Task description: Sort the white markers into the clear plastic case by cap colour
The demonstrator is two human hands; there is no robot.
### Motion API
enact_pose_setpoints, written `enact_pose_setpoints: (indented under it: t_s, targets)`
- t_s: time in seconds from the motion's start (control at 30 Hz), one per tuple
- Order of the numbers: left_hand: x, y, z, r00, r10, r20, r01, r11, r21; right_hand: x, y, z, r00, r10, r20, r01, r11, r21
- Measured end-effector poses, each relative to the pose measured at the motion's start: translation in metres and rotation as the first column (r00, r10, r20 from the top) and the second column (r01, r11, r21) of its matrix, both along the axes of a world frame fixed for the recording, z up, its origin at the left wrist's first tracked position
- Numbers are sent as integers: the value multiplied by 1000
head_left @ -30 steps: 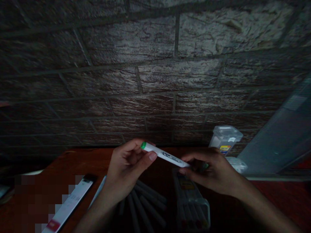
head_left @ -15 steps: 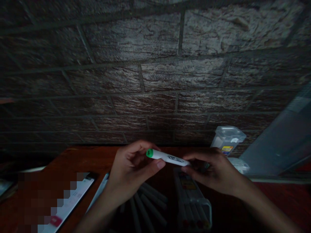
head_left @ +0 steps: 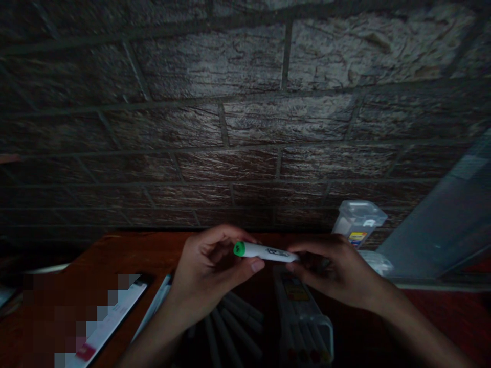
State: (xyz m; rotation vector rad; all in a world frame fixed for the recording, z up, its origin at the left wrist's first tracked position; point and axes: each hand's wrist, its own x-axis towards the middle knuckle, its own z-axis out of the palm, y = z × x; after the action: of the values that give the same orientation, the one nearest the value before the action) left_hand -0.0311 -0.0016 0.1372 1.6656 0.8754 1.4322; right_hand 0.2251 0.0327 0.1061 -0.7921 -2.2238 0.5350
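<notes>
A white marker [head_left: 261, 251] with a green end on its left lies across the space between my hands, above the table. My left hand [head_left: 215, 271] pinches it near the green end, thumb below and fingers behind. At its other end, my right hand [head_left: 333, 271] grips the tip between thumb and fingers. Under the hands, a clear plastic case [head_left: 301, 312] holds several markers with coloured ends, red and yellow among them. Loose pale markers [head_left: 233, 327] lie fanned out on the dark tabletop to the left of that case.
A phone [head_left: 115, 322] with a lit screen lies at the left, partly blurred out, beside a thin pale object [head_left: 153, 304]. Behind my right hand stands another clear plastic container [head_left: 358, 222] with a yellow label. A brick-patterned wall [head_left: 245, 122] rises behind the wooden table [head_left: 126, 248].
The marker's green end has dipped slightly and shifted a little right, with my left hand moving along. My right hand stays almost still at the other end.
</notes>
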Motion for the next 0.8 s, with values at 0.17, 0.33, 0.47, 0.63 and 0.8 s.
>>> enact_pose_setpoints:
  t_s: [0.17,0.33,0.47,0.63,0.8]
  targets:
    - [-2,3,-1,999,52,-11,-52,999,1,2,1,2,999,-29,-44,29,1000,8]
    - [-3,5,0,996,89,-14,-89,996,-6,2,1,3,995,-52,-87,54,998,29]
    - [-3,6,2,997,78,-13,-79,997,-24,1,0,2,989,-70,-129,78,995,62]
    - [-3,7,3,996,85,4,-85,996,-12,1,-2,1,985,-76,-157,92,991,96]
    - [-3,7,2,997,69,19,-69,997,-31,2,-4,0,989,-69,-130,92,978,186]
